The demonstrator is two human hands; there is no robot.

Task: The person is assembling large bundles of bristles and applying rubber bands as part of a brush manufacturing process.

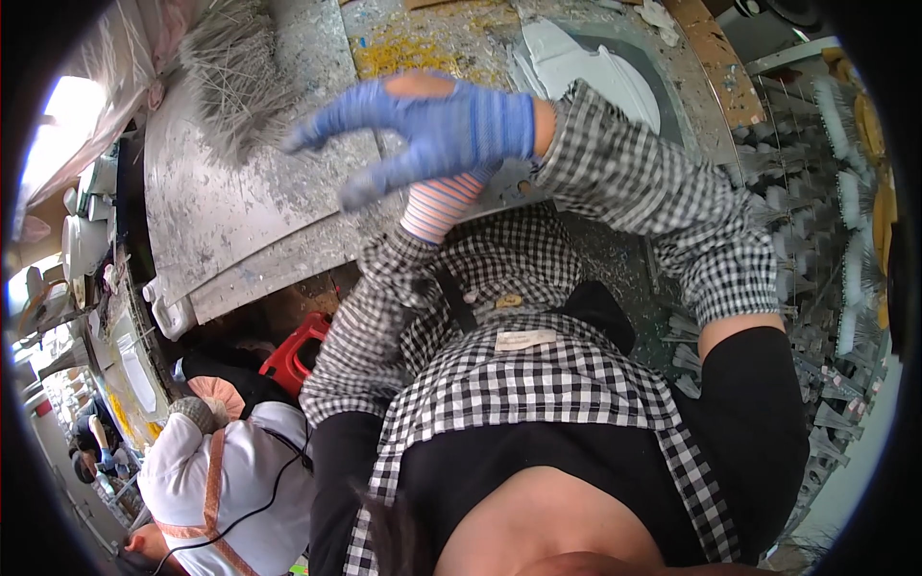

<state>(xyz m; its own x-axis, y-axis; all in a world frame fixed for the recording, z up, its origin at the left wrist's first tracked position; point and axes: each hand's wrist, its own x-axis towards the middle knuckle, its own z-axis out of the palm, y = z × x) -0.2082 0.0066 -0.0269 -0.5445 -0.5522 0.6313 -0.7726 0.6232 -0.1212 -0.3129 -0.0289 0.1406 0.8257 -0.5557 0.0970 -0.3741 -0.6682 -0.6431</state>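
Observation:
My right hand (444, 125), in a blue knit glove, reaches leftward over the worktable (259, 230) with its fingers spread and nothing in them. Beneath it is my left hand (442, 204), in an orange-and-white striped glove; the right hand covers its fingers, so what they do is hidden. The two hands overlap and seem to touch at the wrist. Up and left of the right fingertips lies a thick bundle of loose grey bristles (235, 82) on the table. Black-and-white checked sleeves cover both my forearms.
A white sheet-like piece (600, 82) lies on the table at the far right, beside yellow crumbs (408, 53). Many grey brush-like pieces (807, 240) stand along the right. Below the table at left is a red plastic stool (296, 353). A co-worker in white (235, 470) is at lower left.

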